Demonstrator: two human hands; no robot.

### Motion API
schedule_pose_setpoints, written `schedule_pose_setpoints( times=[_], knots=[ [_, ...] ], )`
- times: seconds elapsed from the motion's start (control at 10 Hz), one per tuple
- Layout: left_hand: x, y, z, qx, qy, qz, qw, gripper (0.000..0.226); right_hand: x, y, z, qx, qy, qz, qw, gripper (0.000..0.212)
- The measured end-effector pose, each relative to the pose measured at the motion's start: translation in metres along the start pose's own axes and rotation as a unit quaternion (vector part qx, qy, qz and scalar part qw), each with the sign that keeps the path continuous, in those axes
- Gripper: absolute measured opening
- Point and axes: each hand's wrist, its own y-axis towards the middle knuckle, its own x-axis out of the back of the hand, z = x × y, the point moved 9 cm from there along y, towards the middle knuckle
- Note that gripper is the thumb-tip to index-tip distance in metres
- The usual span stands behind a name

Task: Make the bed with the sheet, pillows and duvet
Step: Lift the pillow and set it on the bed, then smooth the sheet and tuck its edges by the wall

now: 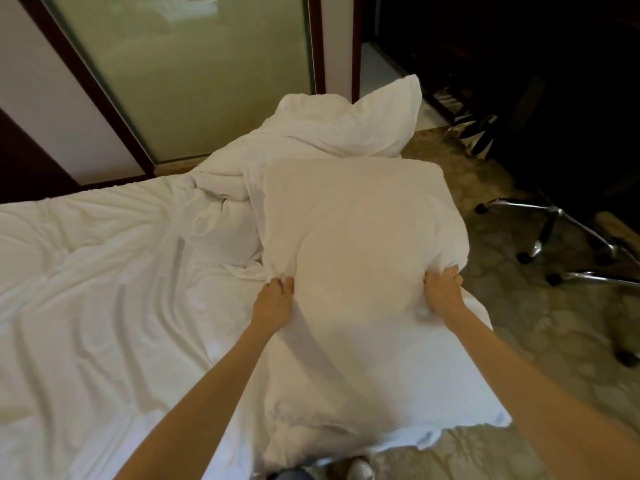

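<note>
— Bed (145, 393) made yet?
— Not yet. Start close. At 6 o'clock a shoe (360, 467) stands on the floor (540, 358), right by the bed's edge.
— What are the hands doing?
— Both hold one big white pillow (360, 230) in the middle. The left hand (275, 294) pinches its side at 8 o'clock, with the fingers curled into the cloth. The right hand (443, 287) grabs the other side at 4 o'clock, and its fingers are curled in tight too.
— Is the pillow in its place?
— No. It looks held up over the bed's corner, not lying flat. White cloth comes down from it toward the shoe. I can't tell if that is its case or something else.
— And the sheet?
— The sheet (79, 278) is on the bed at 9 o'clock. It covers the bed but has lots of wrinkles. I think it needs a good pull.
— Where is the duvet?
— Past the pillow, near 12 o'clock, the duvet (225, 209) lies in a messy heap. A second pillow (384, 109) sits on the heap, further back.
— So what's left?
— Most of it, I'd say. The pillows need putting down and the duvet needs spreading out.
— And behind?
— Shiny chair legs (561, 233) at 3 o'clock, then a glass door (194, 81) at 11 o'clock.
</note>
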Motion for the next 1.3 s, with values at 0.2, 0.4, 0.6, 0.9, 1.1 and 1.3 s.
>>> schedule_pose_setpoints(
  times=[0.2, 0.4, 0.6, 0.9, 1.1, 1.3],
  knots=[
    [0.029, -0.011, 0.000, -0.026, -0.155, -0.109, 0.982, 0.029, 0.023, -0.012, 0.022, 0.031, 0.021, -0.123, 0.992, 0.054],
    [0.076, -0.036, 0.010, -0.074, -0.334, -0.179, 0.922, 0.012, 0.008, -0.063, 0.071, 0.219, 0.071, -0.050, 0.972, 0.043],
    [0.100, -0.058, 0.051, -0.057, -0.380, -0.178, 0.906, 0.016, -0.058, -0.134, 0.120, 0.357, 0.055, 0.056, 0.931, 0.037],
    [0.156, -0.108, 0.207, 0.029, -0.428, -0.210, 0.879, 0.021, -0.235, -0.244, 0.141, 0.211, 0.087, 0.391, 0.891, 0.018],
    [0.209, -0.142, 0.332, 0.086, -0.423, -0.217, 0.875, 0.023, -0.346, -0.331, 0.134, 0.124, 0.083, 0.456, 0.877, 0.012],
    [0.272, -0.166, 0.437, 0.108, -0.413, -0.217, 0.878, 0.026, -0.439, -0.428, 0.142, 0.082, 0.074, 0.488, 0.866, 0.011]
  ],
)
